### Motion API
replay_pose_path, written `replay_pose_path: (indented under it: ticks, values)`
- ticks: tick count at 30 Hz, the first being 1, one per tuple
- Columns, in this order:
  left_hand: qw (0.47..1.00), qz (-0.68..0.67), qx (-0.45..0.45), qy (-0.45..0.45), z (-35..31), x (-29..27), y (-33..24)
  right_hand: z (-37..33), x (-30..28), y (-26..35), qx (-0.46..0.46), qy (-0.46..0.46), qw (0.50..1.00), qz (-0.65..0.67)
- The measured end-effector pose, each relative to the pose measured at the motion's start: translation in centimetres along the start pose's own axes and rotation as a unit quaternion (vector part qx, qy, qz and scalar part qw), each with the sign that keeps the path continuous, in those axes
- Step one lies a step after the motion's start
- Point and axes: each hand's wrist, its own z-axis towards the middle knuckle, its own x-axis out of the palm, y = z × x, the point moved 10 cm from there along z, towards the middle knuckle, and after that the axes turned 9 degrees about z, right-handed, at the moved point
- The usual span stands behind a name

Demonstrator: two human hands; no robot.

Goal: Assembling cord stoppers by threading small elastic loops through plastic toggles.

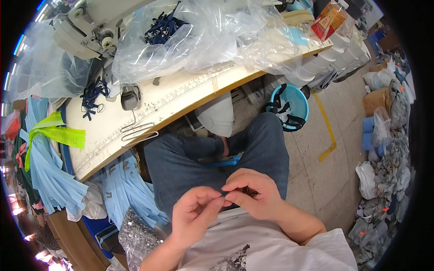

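Over my lap, my left hand (pixel 196 214) and my right hand (pixel 255 194) meet with their fingertips pinched together. Whatever sits between the fingertips is too small to make out. Something small and dark brown (pixel 250 192) shows in the curl of my right hand's fingers; its kind is unclear. On the sewing table (pixel 172 101) in front of me lies a bunch of dark navy straps (pixel 94 95). A larger pile of similar navy pieces (pixel 165 28) rests in clear plastic bags (pixel 194 49).
A sewing machine (pixel 97 34) stands at the far left. Light blue fabric strips (pixel 52 167) and a lime-green strip (pixel 58 131) hang by the table's left end. A turquoise basket (pixel 296 106) is on the floor at right, near an orange drink bottle (pixel 329 20). Grey scraps (pixel 386 180) line the right.
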Motion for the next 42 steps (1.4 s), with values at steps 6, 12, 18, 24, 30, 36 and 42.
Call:
replay_pose_path:
  ticks: [6, 12, 18, 24, 30, 36, 42]
  values:
    - [0.999, 0.018, 0.001, -0.034, -0.1, -0.5, 0.3, -0.3, -0.2, 0.1, -0.016, 0.031, 0.999, -0.022]
    - [0.99, 0.107, 0.043, -0.076, -0.4, -1.5, -0.1, 0.2, 0.2, -0.1, 0.018, 0.029, 0.998, -0.054]
    - [0.975, 0.207, 0.075, -0.034, 0.3, -0.6, -0.8, -0.3, -0.1, -1.8, 0.064, -0.001, 0.994, 0.089]
    - [0.982, 0.176, 0.043, -0.056, 0.5, -0.9, -0.4, -0.4, -1.2, -1.8, 0.071, -0.05, 0.99, 0.111]
    - [0.997, 0.042, 0.058, 0.007, 0.2, -0.1, 0.0, -1.1, -1.9, -3.3, 0.149, -0.115, 0.964, 0.187]
    - [0.984, -0.143, 0.059, 0.086, 0.8, 1.2, -0.2, 0.2, -0.5, -0.4, 0.085, -0.057, 0.985, 0.14]
    - [0.966, -0.235, -0.037, 0.101, 1.8, 1.3, 1.0, 1.0, 0.4, 1.5, 0.03, -0.021, 0.998, 0.049]
